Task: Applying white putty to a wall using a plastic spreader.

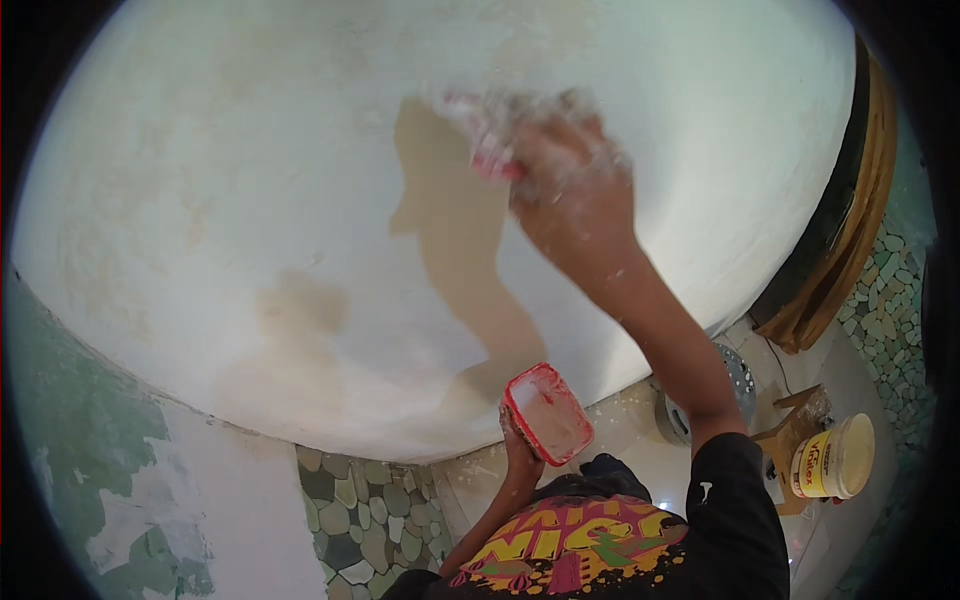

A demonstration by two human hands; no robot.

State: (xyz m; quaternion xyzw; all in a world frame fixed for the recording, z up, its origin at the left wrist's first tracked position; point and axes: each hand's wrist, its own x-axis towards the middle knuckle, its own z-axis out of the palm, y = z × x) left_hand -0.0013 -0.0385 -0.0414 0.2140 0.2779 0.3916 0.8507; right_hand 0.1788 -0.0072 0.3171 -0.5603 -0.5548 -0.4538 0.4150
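Raised against the pale, patchy wall [230, 180], my right hand [575, 165] is closed and blurred by motion, with white smears on its skin. In its fingers is a white-smeared, reddish thing [485, 140], too blurred to name by kind. Lower down, in front of my chest, my left hand [518, 450] grips a red rectangular tub [548, 413] by its side. The tub is tilted so that the whitish paste inside shows. Part of my left hand is hidden by the tub. A shadow of my right arm falls on the wall.
At the right stand a white and yellow bucket [835, 457], a small wooden stool [785, 430] and a grey perforated round thing [735, 380], partly behind my forearm. A brown wooden piece [850, 240] edges the wall. Pebble flooring [365, 510] lies lower left.
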